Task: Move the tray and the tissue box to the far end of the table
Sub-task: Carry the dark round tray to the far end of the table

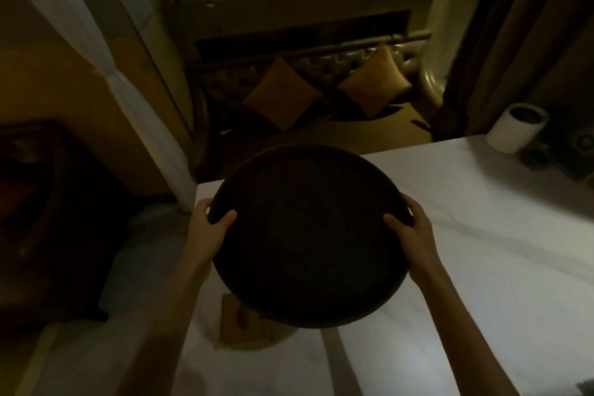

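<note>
A large, round, dark tray [308, 235] is held up above the white table [482, 235], near its far left corner. My left hand [209, 228] grips the tray's left rim with the thumb inside. My right hand [411, 235] grips the right rim the same way. Under the tray's near edge lies a yellowish-brown box [238, 321] with a dark opening on top, probably the tissue box; the tray hides part of it.
A white cylinder [514, 128] and dark objects [562, 157] stand at the table's far right. Beyond the far edge is a sofa with two orange cushions [283, 93]. A white curtain [128, 90] hangs at left, beside a dark cabinet [48, 202].
</note>
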Motion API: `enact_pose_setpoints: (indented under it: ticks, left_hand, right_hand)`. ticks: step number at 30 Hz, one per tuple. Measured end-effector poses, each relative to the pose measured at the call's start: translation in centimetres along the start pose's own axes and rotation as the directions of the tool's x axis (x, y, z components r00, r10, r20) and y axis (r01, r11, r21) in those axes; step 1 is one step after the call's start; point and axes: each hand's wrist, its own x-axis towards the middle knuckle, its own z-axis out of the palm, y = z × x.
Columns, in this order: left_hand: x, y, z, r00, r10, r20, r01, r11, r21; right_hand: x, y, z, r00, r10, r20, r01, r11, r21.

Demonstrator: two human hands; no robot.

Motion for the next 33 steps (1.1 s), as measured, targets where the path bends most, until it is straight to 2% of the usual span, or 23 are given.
enact_pose_setpoints:
  ticks: [3, 9, 12, 17, 20, 25, 33]
  left_hand:
    - [-2.1, 0.5, 3.0, 0.998, -0.056, -0.028, 0.056, 0.998, -0.005]
    - [-4.5, 2.2, 7.0, 0.999, -0.009, -0.039, 0.009, 1.0, 0.001]
    - [-4.6, 3.2, 8.7, 0.999, 0.032, 0.026, -0.033, 0.999, 0.02]
    - [-4.6, 5.4, 14.1, 0.978, 0.133, 0.158, -0.138, 0.99, 0.025]
    - [-5.1, 6.9, 18.2, 0.965, 0.149, 0.217, -0.154, 0.988, 0.006]
    - [-5.6, 9.8, 26.1, 0.931, 0.164, 0.327, -0.168, 0.986, -0.018]
    - [-5.5, 12.7, 44.5, 0.877, 0.104, 0.469, -0.155, 0.985, 0.071]
  right_hand:
    - [1.5, -0.5, -3.4, 1.0, 0.007, 0.027, -0.006, 1.0, -0.014]
    - [2.7, -1.3, -8.0, 0.999, -0.002, 0.032, 0.003, 0.999, -0.051]
    - [2.0, -2.0, -10.5, 1.0, -0.024, 0.007, 0.025, 0.997, -0.068]
    - [0.9, -2.8, -16.3, 0.987, -0.066, -0.148, 0.045, 0.989, -0.143]
    - [1.1, -3.2, -20.1, 0.975, -0.062, -0.211, 0.027, 0.986, -0.165]
    - [2.7, -3.4, -28.1, 0.962, -0.086, -0.257, 0.039, 0.982, -0.185]
    - [8.9, 0.3, -42.4, 0.938, 0.038, -0.345, -0.055, 0.998, -0.04]
